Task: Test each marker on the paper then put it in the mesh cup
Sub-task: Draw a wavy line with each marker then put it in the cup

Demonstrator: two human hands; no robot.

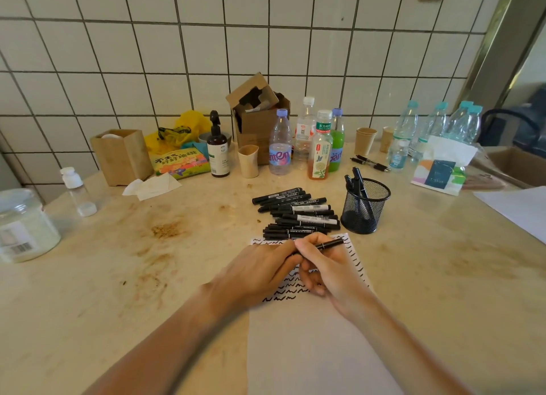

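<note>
Marker (329, 244), black, lies near-horizontal over the top of the paper (310, 350), pinched in the curled fingers of our right hand (328, 272); its free end points right toward the mesh cup (365, 207). Our left hand (254, 272) meets it from the left, fingers closed on the marker's near end, though the contact itself is hidden between the two hands, so we cannot tell whether a cap is on or off. Both hands rest above the paper, which carries rows of black squiggles and short strokes. Just beyond the paper's top edge sits the pile of black markers (298, 214), lying flat and roughly parallel. To its right, the mesh cup stands upright on the table (118, 261) with a few markers (356, 178) poking from it. Bottles (320, 144) and a cardboard box (257, 116) stand farther back by the tiled wall.
</note>
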